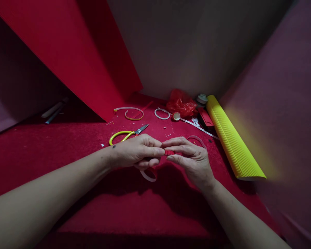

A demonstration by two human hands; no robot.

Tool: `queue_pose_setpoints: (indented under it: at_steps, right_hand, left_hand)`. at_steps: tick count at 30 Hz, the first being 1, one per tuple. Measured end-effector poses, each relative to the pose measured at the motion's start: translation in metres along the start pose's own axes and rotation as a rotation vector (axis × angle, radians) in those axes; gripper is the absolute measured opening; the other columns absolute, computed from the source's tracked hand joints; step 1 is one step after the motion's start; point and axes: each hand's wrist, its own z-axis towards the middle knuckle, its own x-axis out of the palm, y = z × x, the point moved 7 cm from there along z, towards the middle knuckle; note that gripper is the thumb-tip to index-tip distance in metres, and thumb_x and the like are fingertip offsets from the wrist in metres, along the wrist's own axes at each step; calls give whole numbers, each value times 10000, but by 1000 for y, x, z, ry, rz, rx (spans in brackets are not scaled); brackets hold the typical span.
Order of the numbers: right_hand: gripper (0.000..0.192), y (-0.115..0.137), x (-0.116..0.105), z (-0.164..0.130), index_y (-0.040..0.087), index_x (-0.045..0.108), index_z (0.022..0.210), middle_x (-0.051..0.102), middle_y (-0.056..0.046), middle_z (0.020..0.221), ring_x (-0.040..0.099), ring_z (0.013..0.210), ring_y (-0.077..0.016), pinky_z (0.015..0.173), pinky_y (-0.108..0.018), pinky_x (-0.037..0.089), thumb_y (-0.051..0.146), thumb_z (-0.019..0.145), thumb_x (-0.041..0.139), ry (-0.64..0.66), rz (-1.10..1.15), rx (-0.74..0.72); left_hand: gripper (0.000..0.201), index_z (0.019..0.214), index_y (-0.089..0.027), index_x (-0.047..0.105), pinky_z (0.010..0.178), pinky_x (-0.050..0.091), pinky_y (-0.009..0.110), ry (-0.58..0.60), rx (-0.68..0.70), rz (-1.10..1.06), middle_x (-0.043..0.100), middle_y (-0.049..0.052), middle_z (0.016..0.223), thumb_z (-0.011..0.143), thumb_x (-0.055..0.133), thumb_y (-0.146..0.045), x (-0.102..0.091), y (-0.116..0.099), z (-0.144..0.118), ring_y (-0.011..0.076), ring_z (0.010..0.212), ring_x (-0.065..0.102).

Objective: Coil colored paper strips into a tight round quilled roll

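A red corrugated paper strip (pixel 169 152) is pinched between my two hands, its ridges showing in the gap between the fingertips. My left hand (pixel 147 151) is closed on it, thumb on top. From the other side, the thumb and fingers of my right hand (pixel 186 154) grip the same piece. Below my left hand hangs a curled pale loop (pixel 149 176); whether it is joined to the red strip is hidden by the fingers. Just beyond my left hand lie scissors (pixel 129 134) with yellow handles, blades partly apart.
Behind my hands lie a yellow-edged curled strip (pixel 134 118), a white ring (pixel 162 113) and a small roll (pixel 176 116). A red plastic bag (pixel 181 103) and a lidded bottle (pixel 202 99) stand farther back. Yellow corrugated sheet (pixel 233 141) lies right; a red board (pixel 93 58) leans left.
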Motion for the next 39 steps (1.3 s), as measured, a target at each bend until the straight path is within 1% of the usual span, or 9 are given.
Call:
queue_pose_setpoints:
  at_steps: [5, 8, 11, 14, 16, 20, 26, 32, 39]
  right_hand:
    - [197, -4, -1, 1, 289, 731, 909, 685, -27, 996, 625, 970, -196, 898, -395, 491, 154, 773, 685, -12, 29, 22]
    - [156, 0, -1, 4, 268, 723, 902, 670, -47, 971, 617, 935, -195, 848, -378, 501, 184, 779, 675, -3, -278, -66]
    - [128, 1, 6, 2, 226, 710, 905, 665, -81, 907, 605, 865, -201, 765, -353, 509, 199, 810, 629, 20, -636, -179]
    - [160, -5, 17, -2, 195, 697, 912, 687, -92, 854, 628, 782, -184, 700, -309, 517, 222, 877, 544, 108, -784, -207]
    - [180, -4, 19, -3, 191, 693, 904, 700, -83, 837, 646, 744, -169, 674, -280, 524, 234, 897, 519, 118, -788, -236]
    - [156, 10, 15, -5, 172, 689, 909, 712, -77, 816, 664, 725, -161, 660, -258, 540, 185, 881, 536, 59, -727, -317]
    - [137, 18, 10, -5, 185, 688, 925, 702, -65, 801, 664, 715, -155, 645, -255, 549, 169, 849, 576, 57, -547, -276]
    - [113, 18, 7, -4, 169, 686, 916, 684, -63, 761, 635, 657, -142, 601, -253, 525, 183, 837, 607, 38, -464, -232]
    - [94, 17, 6, -5, 135, 678, 893, 660, -59, 723, 611, 640, -128, 591, -237, 498, 157, 831, 611, 10, -467, -258]
  left_hand:
    - [225, 713, -141, 525, 366, 182, 173, -31, 30, -111, 429, -76, 447, 846, 550, -320, 0, -3, 0, 17, 342, 222]
    - [215, 778, -137, 555, 382, 213, 166, -118, -14, -21, 450, -77, 485, 840, 553, -343, -2, -3, 0, 18, 359, 259]
    - [216, 795, -128, 582, 409, 277, 173, -267, -24, 188, 479, -60, 510, 825, 553, -339, -7, -2, 1, 39, 398, 349]
    - [210, 710, -124, 582, 409, 283, 177, -363, 14, 412, 512, -32, 514, 808, 545, -305, -9, -4, 3, 56, 425, 397]
    - [203, 717, -126, 581, 406, 285, 179, -347, -3, 403, 517, -33, 503, 808, 538, -302, -7, -1, 5, 56, 409, 390]
    - [192, 810, -136, 583, 450, 366, 191, -246, -66, 141, 509, -60, 500, 812, 564, -327, -6, 3, 3, 46, 394, 380]
    - [203, 858, -127, 613, 357, 193, 156, -64, -92, 40, 529, -44, 533, 805, 617, -323, -5, -1, -2, 18, 365, 312]
    - [201, 832, -122, 620, 354, 169, 159, -41, -73, -41, 504, -45, 501, 821, 605, -322, -2, 0, -1, 10, 354, 271]
    - [228, 794, -115, 605, 346, 203, 145, -69, -19, -17, 508, -46, 497, 833, 592, -339, -2, -3, 0, 8, 347, 296]
